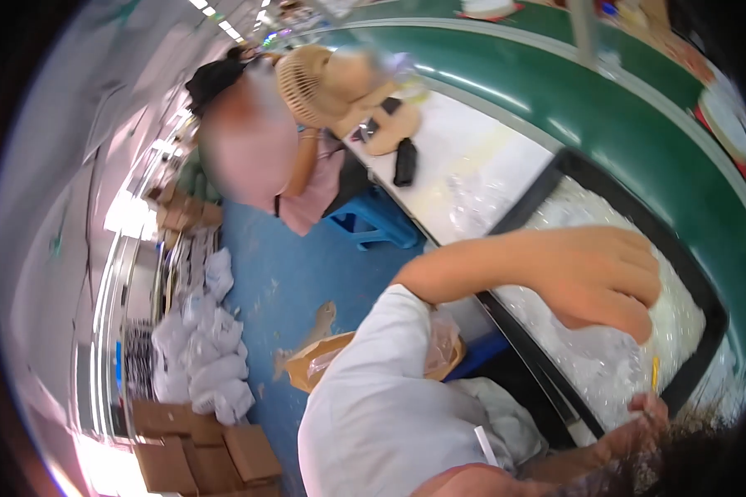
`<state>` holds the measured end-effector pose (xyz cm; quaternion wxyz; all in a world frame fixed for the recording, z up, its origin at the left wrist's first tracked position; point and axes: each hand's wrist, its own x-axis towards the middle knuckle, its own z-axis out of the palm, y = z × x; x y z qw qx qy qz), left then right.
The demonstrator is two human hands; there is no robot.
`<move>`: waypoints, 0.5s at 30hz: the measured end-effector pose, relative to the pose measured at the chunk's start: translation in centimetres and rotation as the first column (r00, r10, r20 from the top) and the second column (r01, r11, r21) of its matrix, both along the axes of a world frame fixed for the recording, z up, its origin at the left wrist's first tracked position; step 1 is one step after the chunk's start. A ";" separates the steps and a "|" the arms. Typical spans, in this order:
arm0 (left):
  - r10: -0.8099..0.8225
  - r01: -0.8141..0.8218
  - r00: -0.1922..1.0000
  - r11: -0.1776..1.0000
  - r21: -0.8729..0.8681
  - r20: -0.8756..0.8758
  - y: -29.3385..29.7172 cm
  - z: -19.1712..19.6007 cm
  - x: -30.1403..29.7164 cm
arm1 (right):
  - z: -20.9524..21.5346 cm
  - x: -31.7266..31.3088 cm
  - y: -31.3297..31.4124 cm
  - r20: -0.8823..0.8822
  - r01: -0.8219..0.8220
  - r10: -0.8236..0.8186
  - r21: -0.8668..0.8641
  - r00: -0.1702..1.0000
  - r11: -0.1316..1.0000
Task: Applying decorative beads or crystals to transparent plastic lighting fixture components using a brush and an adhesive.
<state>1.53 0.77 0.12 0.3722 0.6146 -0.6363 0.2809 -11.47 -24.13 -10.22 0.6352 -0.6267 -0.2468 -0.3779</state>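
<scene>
A: How are the hands being held?

B: The left hand (605, 277) is being stretched out, loosely curled with fingers bent downward, over the heap of clear plastic bags (605, 356) lying in the black tray (709, 327); whether anything is being pinched cannot be told. The right hand (642, 427) is being kept low at the tray's near edge, touching the bags, but whether it is open or closed cannot be told, since most of it is being hidden.

A: How is the picking best done?

B: Probably a single bag is best lifted from the top of the heap with the fingertips, while the heap is being steadied by the other hand, so that neighbouring bags are not being dragged over the rim.

A: What is being counted?

B: Two hands and one tray are being seen. The bags are too tangled to be counted. One small yellow piece (654, 373) is being seen among them. On the white table (472, 157) one dark oblong object (404, 161) is lying, beside one beige fan (307, 83). One other person in pink (261, 157) is being seen seated, near one blue stool (373, 219). On the blue floor (282, 282) several white sacks (199, 348) and brown cartons (199, 451) are being piled.
</scene>
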 end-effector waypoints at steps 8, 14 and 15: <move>0.131 -0.125 0.986 0.990 -0.063 0.101 -0.9 -1.6 0.1 | 3.4 3.8 2.5 0.227 0.183 -0.142 -0.168 0.963 0.969; 0.239 -0.216 0.948 0.968 -0.127 0.208 -0.8 -1.1 0.4 | 0.5 8.2 -1.5 0.819 -0.059 -0.054 0.106 0.571 0.993; 0.242 -0.218 0.947 0.967 -0.130 0.210 -0.9 -1.1 0.4 | 0.6 8.4 -1.5 0.823 -0.065 -0.034 0.086 0.568 0.994</move>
